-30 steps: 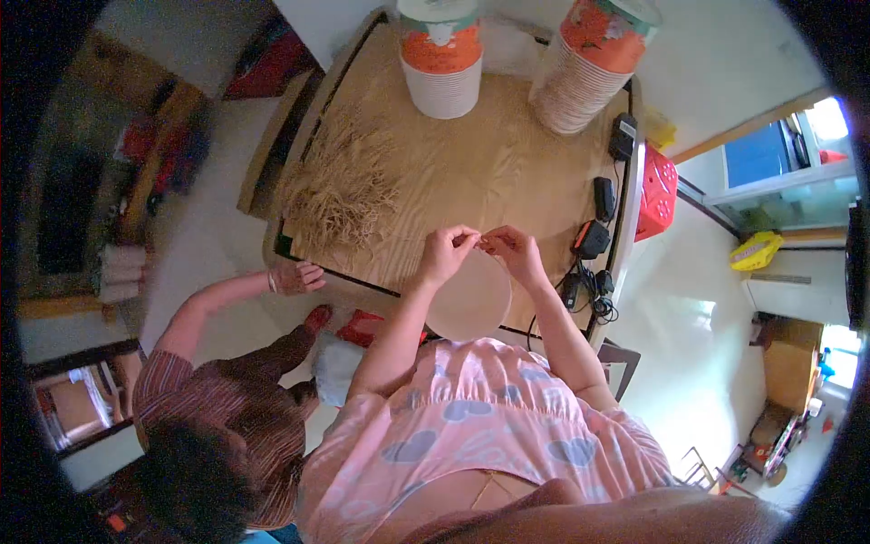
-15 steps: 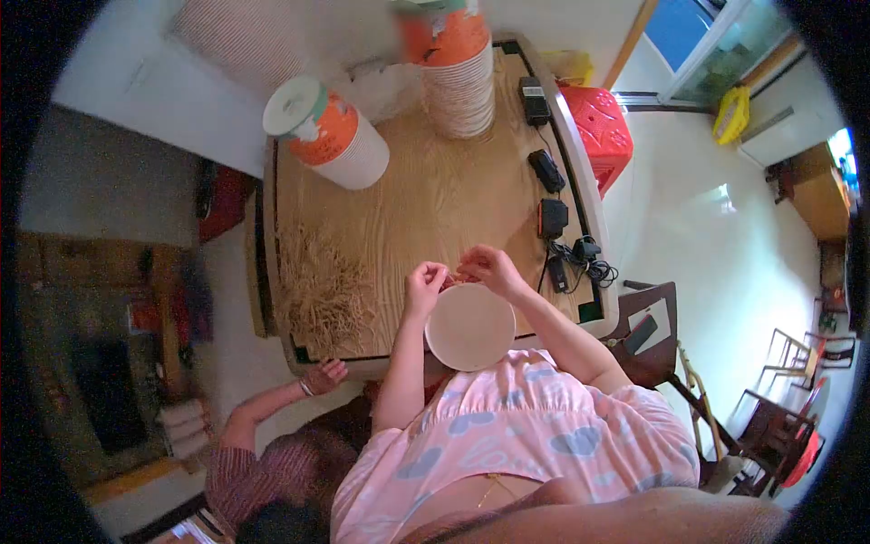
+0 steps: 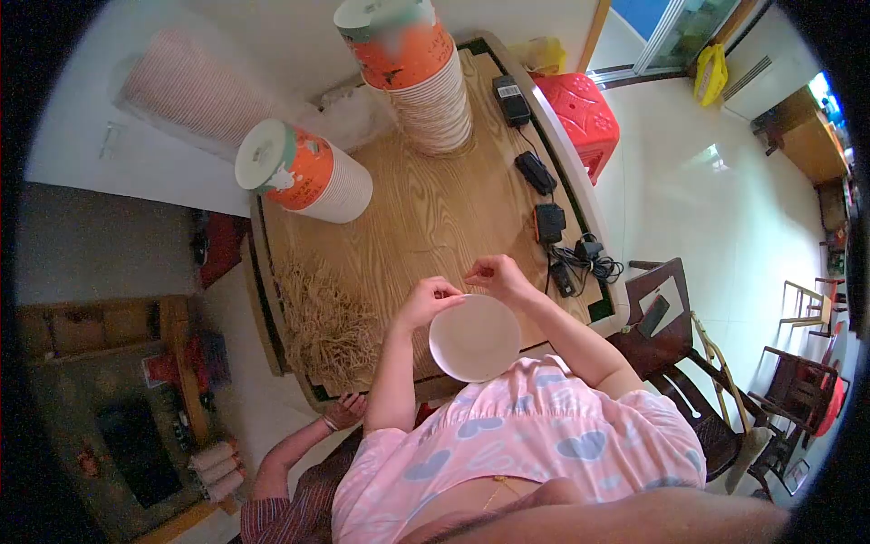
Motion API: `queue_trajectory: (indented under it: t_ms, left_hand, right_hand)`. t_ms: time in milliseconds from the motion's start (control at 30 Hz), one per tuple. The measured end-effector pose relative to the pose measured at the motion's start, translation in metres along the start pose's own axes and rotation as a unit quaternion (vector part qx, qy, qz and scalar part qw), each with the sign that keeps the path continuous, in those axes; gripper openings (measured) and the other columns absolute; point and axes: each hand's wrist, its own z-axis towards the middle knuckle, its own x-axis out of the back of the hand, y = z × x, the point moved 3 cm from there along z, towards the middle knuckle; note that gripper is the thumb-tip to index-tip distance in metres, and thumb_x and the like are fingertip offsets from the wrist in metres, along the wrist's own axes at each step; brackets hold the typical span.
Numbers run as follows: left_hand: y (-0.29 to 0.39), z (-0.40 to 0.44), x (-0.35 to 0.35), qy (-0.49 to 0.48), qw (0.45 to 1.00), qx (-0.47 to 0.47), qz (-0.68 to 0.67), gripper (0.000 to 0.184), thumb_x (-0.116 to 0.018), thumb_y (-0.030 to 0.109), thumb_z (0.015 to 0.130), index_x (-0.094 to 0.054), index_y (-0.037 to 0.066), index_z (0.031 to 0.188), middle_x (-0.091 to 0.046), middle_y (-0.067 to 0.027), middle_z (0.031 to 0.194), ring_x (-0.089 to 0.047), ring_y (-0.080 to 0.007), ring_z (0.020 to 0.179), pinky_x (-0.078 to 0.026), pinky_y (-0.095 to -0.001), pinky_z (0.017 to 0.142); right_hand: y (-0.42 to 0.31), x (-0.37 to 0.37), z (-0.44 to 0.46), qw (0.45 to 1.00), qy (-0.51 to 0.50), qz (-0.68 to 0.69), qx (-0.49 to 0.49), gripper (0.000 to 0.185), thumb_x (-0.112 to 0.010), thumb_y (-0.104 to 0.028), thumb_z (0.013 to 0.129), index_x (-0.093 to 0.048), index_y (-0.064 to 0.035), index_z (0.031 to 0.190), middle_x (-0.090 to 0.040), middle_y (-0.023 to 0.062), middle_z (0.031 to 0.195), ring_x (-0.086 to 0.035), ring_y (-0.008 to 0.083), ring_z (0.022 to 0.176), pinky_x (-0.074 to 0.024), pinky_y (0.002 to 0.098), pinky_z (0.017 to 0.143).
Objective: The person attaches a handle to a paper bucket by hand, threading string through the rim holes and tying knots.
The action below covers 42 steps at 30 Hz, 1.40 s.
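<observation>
White round tub [image 3: 476, 337] at nr edge of table [image 3: 421, 227], both hands close to rim

Nearest, a pink dress [image 3: 489, 440] w/ grey hearts was worn. Just in front, over the nr table edge, the tub was seen w/ its round face up; whether it was pressed to the dress couldn't be told.

L hand [image 3: 430, 302] was placed at the tub's far-left rim, thumb & fingertips bunched; an actual grip couldn't be confirmed. R hand [image 3: 498, 275] was poised just beyond the rim, fingers curled toward thumb; whether anything was pinched couldn't be told.

To the L, a co-worker's hand [image 3: 345, 410] was rested at the table edge, bracelet [image 3: 329, 422] at wrist, striped sleeve [image 3: 276, 519] below. To the R, a phone [image 3: 652, 315] was left on a dark chair [image 3: 671, 276].

On the table, tan strands [image 3: 326, 326] were heaped nr the L side. Coiled cable [image 3: 594, 266] & black adapters [image 3: 512, 102] were lined along the R edge.

Farther back, a short stack [image 3: 343, 186] of white tubs, banded orange, was stood L of a tall stack [image 3: 430, 109]; clear plastic [image 3: 356, 118] was bunched behind, btwn them. Beyond the table's R side, a red stool [image 3: 580, 118] was set. Farthest, a yellow bag [image 3: 711, 74] was seen nr the doorway.
</observation>
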Motion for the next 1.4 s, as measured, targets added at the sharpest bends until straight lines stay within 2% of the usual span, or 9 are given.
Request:
queue_trajectory:
  t_ms: [167,267,567,900,1000,1100,1200,1300,1400]
  left_hand:
    - [-0.01,0.003,-0.001,0.013,0.995,0.094,-0.036,0.014,-0.071,0.015,0.077,-0.068,0.002,0.081,-0.061,-0.0012,0.079,-0.056,-0.0087,0.069,-0.045,-0.0233,0.06]
    - [-0.01,-0.001,-0.002,0.015,0.993,0.05,-0.106,0.011,-0.069,0.013,0.078,-0.068,0.002,0.081,-0.062,-0.0016,0.078,-0.056,-0.0086,0.069,-0.046,-0.0236,0.06]
    - [-0.006,-0.002,0.005,0.035,0.998,0.024,-0.048,0.01,-0.066,0.011,0.08,-0.066,0.002,0.083,-0.061,-0.0009,0.076,-0.056,-0.0089,0.069,-0.046,-0.0243,0.063]
    - [-0.004,0.0,-0.025,0.116,0.961,0.05,-0.247,0.009,-0.063,0.008,0.083,-0.065,-0.001,0.085,-0.063,-0.0009,0.076,-0.055,-0.006,0.068,-0.046,-0.0218,0.06]
    - [-0.012,0.001,-0.029,0.14,0.954,0.059,-0.257,0.008,-0.063,0.007,0.083,-0.065,0.0,0.085,-0.063,-0.0004,0.075,-0.055,-0.0058,0.067,-0.045,-0.0215,0.059]
    - [-0.023,0.001,-0.034,0.152,0.951,0.056,-0.262,0.007,-0.063,0.007,0.084,-0.065,0.0,0.083,-0.062,0.0011,0.073,-0.053,-0.0049,0.064,-0.044,-0.0206,0.056]
    - [-0.028,0.002,-0.037,0.162,0.955,0.022,-0.246,0.008,-0.062,0.006,0.084,-0.065,0.0,0.081,-0.06,0.0024,0.07,-0.051,-0.0038,0.062,-0.042,-0.0197,0.054]
    - [-0.025,0.002,-0.035,0.158,0.957,0.027,-0.241,0.008,-0.061,0.006,0.084,-0.064,0.0,0.08,-0.058,0.0031,0.068,-0.05,-0.0031,0.061,-0.04,-0.0193,0.053]
    - [-0.022,0.0,-0.032,0.156,0.958,0.039,-0.237,0.007,-0.061,0.006,0.084,-0.064,0.0,0.081,-0.058,0.0032,0.067,-0.05,-0.003,0.06,-0.04,-0.0195,0.053]
  right_hand:
    - [-0.002,0.012,0.001,0.99,-0.082,0.093,-0.063,0.013,-0.065,-0.007,0.08,-0.067,-0.0006,0.091,-0.066,0.0057,0.077,-0.059,0.009,0.071,-0.0489,0.0241,0.067]
    - [0.007,0.01,0.011,0.992,-0.082,0.089,-0.024,0.014,-0.065,-0.007,0.08,-0.067,-0.0009,0.092,-0.066,0.006,0.078,-0.059,0.0093,0.071,-0.0492,0.0245,0.067]
    - [-0.003,-0.004,0.004,1.0,0.005,-0.002,0.011,0.01,-0.068,-0.009,0.078,-0.064,-0.0004,0.083,-0.063,0.0043,0.071,-0.056,0.0082,0.066,-0.0473,0.0252,0.06]
    - [-0.008,-0.009,0.01,0.998,-0.038,0.049,-0.004,0.013,-0.067,-0.011,0.081,-0.061,-0.0004,0.08,-0.059,0.0011,0.068,-0.052,0.0075,0.062,-0.0447,0.0247,0.057]
    - [-0.001,0.002,0.011,0.987,0.119,0.103,0.013,0.016,-0.068,-0.015,0.08,-0.062,0.0002,0.078,-0.061,0.002,0.069,-0.053,0.009,0.066,-0.0449,0.0262,0.059]
    - [-0.002,0.013,0.014,0.98,0.082,0.178,-0.021,0.017,-0.067,-0.015,0.081,-0.062,0.0005,0.08,-0.062,0.0021,0.072,-0.054,0.0092,0.069,-0.0455,0.0261,0.062]
    - [-0.015,0.008,0.009,0.989,-0.066,0.129,-0.026,0.017,-0.066,-0.016,0.082,-0.061,0.0004,0.083,-0.062,0.0025,0.075,-0.055,0.0095,0.07,-0.0459,0.0266,0.064]
    - [-0.001,0.004,0.016,0.988,-0.135,0.07,-0.02,0.016,-0.062,-0.016,0.086,-0.061,-0.0003,0.091,-0.06,0.001,0.075,-0.053,0.0079,0.067,-0.0448,0.0243,0.062]
    - [-0.003,0.004,0.016,0.997,-0.068,0.016,-0.031,0.017,-0.063,-0.015,0.085,-0.062,-0.0003,0.094,-0.061,0.0019,0.076,-0.054,0.0085,0.068,-0.0454,0.0239,0.063]
